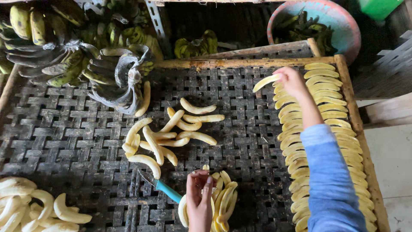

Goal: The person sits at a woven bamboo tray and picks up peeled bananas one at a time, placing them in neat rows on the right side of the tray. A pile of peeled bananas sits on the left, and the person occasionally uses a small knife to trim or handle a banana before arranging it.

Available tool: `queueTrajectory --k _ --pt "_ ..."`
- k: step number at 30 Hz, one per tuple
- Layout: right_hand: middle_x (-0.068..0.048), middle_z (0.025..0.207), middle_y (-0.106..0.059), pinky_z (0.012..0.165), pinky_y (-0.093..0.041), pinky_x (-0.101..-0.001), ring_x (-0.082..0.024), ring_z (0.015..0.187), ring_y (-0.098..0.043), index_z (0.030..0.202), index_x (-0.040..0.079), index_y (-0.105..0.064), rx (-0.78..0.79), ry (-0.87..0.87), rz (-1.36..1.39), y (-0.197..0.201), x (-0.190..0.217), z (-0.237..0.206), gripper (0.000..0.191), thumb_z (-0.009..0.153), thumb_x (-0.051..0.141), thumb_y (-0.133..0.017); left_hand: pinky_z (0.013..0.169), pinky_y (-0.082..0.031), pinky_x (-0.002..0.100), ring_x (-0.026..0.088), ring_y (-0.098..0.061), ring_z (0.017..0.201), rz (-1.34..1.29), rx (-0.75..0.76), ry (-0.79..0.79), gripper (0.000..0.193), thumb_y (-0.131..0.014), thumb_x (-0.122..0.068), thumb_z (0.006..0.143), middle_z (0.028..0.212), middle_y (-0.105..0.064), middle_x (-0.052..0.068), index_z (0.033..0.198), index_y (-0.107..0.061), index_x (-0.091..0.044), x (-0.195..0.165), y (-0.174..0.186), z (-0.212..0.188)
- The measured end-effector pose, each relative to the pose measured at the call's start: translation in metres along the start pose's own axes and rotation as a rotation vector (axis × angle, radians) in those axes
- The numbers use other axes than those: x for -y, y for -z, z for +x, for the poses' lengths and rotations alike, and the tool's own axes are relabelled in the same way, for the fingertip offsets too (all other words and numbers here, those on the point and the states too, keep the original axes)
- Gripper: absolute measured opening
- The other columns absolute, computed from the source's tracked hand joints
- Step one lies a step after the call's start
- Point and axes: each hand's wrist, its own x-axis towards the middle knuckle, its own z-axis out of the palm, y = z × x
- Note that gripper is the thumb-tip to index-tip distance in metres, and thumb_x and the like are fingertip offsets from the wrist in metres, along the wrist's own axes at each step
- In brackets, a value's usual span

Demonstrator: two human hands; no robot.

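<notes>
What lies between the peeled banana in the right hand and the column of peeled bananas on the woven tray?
Nothing visible does. The right hand holds the pale peeled banana just beside the top of the column of peeled bananas.

Soft, even daylight, moderately bright; no hard shadows. Pale peeled bananas (326, 107) at right brightest, near overexposed, detail washed. Dark woven rack (64, 137) absorbs light, gaps almost black. Top centre behind rack deep in shadow. Concrete floor (392, 159) at right edge bright, flat. Focus sharp mid-frame; blue sleeve (332, 184) slightly soft. Mild wide-angle bending of rack frame toward edges. No glare.
</notes>
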Motion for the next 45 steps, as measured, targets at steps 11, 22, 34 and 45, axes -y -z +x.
queueTrajectory --k 11,22,34,45 --pt "-0.010 0.103 -0.074 0.098 -0.042 -0.0474 -0.029 0.109 -0.062 0.100 0.014 -0.078 -0.511 0.153 -0.650 0.031 -0.046 0.007 0.030 0.082 -0.008 -0.068 0.082 -0.052 0.030 0.015 -0.061 0.089 -0.010 -0.040 -0.014 0.018 -0.058 0.003 0.098 0.103 -0.061 0.007 0.115 -0.056 -0.001 0.000 -0.001 0.002" --pt "-0.006 0.095 -0.069 0.059 -0.056 -0.0294 -0.015 0.067 -0.063 0.124 0.008 -0.065 0.887 0.389 -0.049 -0.187 0.139 -0.225 0.026 0.099 0.014 -0.065 0.084 -0.052 0.030 0.013 -0.059 0.094 -0.027 -0.097 -0.116 0.022 -0.057 0.005 0.097 0.111 -0.061 0.007 0.118 -0.054 -0.001 -0.004 0.000 -0.001" --pt "-0.006 0.090 -0.075 0.065 -0.055 -0.0285 -0.014 0.074 -0.067 0.102 0.009 -0.078 0.768 0.109 0.094 -0.171 0.099 -0.184 0.015 0.089 0.016 -0.076 0.083 -0.053 0.031 0.017 -0.063 0.092 -0.075 -0.092 -0.057 0.020 -0.057 0.006 0.098 0.105 -0.061 0.008 0.116 -0.056 -0.001 -0.004 0.005 -0.004" --pt "-0.008 0.103 -0.072 0.083 -0.057 -0.0296 -0.017 0.097 -0.072 0.126 0.005 -0.060 0.136 -0.251 0.496 -0.028 0.019 -0.029 0.030 0.097 0.004 -0.065 0.082 -0.054 0.031 0.015 -0.061 0.091 -0.094 -0.082 -0.083 0.018 -0.057 0.007 0.097 0.108 -0.061 0.008 0.113 -0.055 0.000 -0.003 0.009 -0.006"
